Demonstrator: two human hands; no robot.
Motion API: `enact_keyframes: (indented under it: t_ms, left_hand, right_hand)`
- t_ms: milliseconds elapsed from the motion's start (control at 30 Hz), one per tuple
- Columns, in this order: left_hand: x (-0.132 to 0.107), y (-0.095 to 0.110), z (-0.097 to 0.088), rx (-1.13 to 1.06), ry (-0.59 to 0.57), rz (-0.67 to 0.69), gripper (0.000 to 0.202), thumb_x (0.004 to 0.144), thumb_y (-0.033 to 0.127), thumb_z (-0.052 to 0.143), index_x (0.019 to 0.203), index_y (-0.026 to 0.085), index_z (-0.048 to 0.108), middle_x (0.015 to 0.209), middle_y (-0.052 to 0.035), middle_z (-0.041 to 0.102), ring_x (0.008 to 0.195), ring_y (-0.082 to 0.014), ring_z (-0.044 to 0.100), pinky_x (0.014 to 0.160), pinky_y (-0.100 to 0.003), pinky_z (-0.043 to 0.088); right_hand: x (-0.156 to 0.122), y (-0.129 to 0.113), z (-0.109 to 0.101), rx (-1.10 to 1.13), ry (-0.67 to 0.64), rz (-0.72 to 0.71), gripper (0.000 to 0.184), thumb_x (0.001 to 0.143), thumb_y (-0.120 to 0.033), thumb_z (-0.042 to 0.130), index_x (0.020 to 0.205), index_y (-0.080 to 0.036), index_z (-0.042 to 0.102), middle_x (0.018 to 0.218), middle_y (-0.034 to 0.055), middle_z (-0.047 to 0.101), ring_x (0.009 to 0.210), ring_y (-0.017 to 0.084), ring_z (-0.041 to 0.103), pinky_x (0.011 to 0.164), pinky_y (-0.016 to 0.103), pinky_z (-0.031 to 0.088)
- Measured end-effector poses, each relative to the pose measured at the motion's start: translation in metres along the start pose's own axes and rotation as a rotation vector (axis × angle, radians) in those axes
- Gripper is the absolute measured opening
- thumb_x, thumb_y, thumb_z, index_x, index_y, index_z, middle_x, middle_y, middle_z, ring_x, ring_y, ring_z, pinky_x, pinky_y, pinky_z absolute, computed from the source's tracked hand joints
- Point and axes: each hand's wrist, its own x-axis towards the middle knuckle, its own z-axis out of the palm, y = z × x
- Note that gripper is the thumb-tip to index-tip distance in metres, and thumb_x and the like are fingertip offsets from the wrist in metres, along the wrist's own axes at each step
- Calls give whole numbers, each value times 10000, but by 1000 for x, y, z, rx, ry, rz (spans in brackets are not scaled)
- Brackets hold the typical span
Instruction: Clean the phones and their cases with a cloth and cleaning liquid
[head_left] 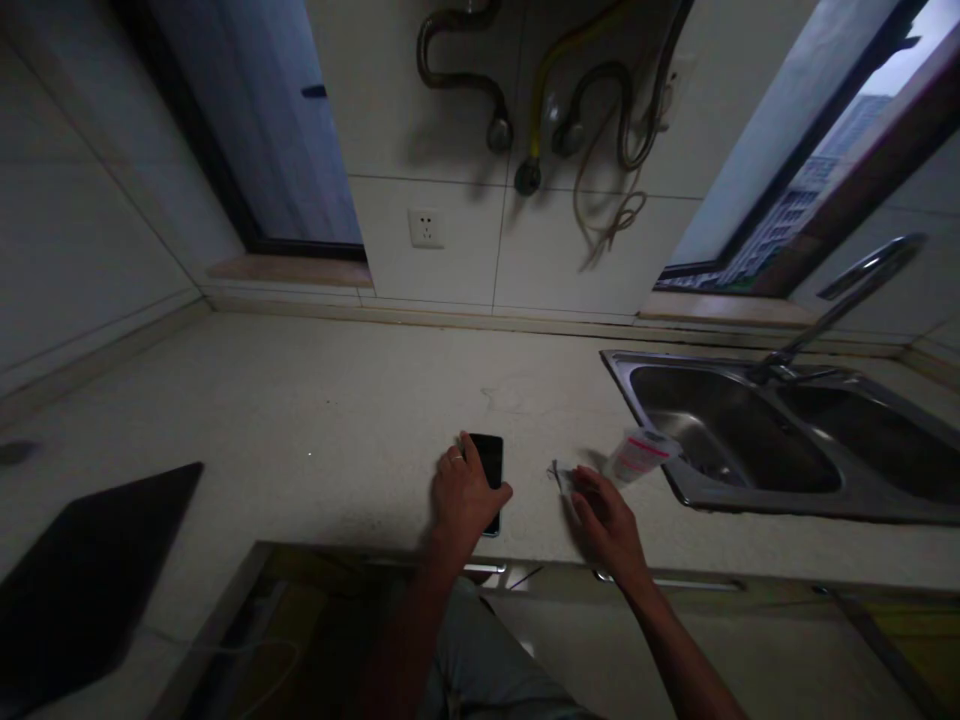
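Note:
A black smartphone (491, 462) lies flat on the pale countertop. My left hand (461, 495) is over it, the thumb at its right edge and the fingers along its left side, gripping it. A ring shows on one finger. To the right, my right hand (606, 515) has its fingers curled at a small clear plastic wrapper (564, 478) with a dark strip at its far end. Part of that wrapper is hidden by the fingers. Just beyond this hand is a translucent plastic cup (637, 455) with pink markings, close to the sink's rim.
A double steel sink (637, 400) with a faucet (832, 300) is set in the countertop (337, 400) at right. A dark flat panel (97, 580), perhaps a laptop, lies at left with a white cable. Hoses (536, 110) and a socket (426, 228) are on the tiled wall.

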Motion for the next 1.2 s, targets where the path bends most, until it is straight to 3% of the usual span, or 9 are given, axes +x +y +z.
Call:
enact_keyframes:
  t_ms: [167,267,500,667,800,967,1200]
  left_hand:
    - [6,-12,5,-97,44,-26,992,677,455,708,1493,71,293,1296,-234,533,1202,-367,500,1014,-444,406]
    - [7,-13,7,-259,62,-64,960,686,473,711,1484,111,319,1302,-202,526,1229,-350,503,1028,-429,410]
    - [9,6,8,-675,98,-144,920,666,414,766,1445,162,345,1343,-160,539,1238,-282,535,1021,-385,434]
    - [8,23,10,-779,86,-213,862,721,421,724,1427,120,333,1318,-181,568,1177,-265,586,982,-361,456]
    - [6,34,14,-713,96,-162,886,699,380,735,1433,119,313,1293,-185,580,1157,-283,589,966,-378,463]
    - [2,42,25,-698,210,-193,907,710,416,725,1449,120,289,1332,-209,551,1185,-303,579,981,-398,459]
    - [5,42,36,-683,273,-178,903,683,373,737,1439,112,317,1337,-213,556,1193,-322,577,977,-401,466]
  right_hand:
    - [5,-12,4,48,-29,-1,406,887,-496,609,1204,-242,623,1232,124,674,1113,284,656,974,481,526]
    - [10,-24,14,123,-134,17,422,897,-475,617,1251,-245,602,1250,122,670,1116,273,660,974,471,528]
    - [20,-52,36,335,-290,98,502,888,-536,614,1306,-258,593,1323,123,641,1208,283,618,1024,496,501]
    - [13,-63,35,524,-417,90,559,870,-533,654,1374,-313,555,1401,78,592,1292,277,558,1103,503,425]
    - [2,-56,26,651,-410,201,597,846,-573,671,1362,-290,568,1324,108,646,1200,300,621,1019,507,495]
    - [-5,-34,16,788,-335,366,566,816,-564,719,1278,-256,612,1246,123,681,1022,261,686,980,486,513]
    - [-1,-16,22,805,-356,359,525,784,-497,774,1228,-249,638,1228,116,686,1101,264,654,1015,486,483]
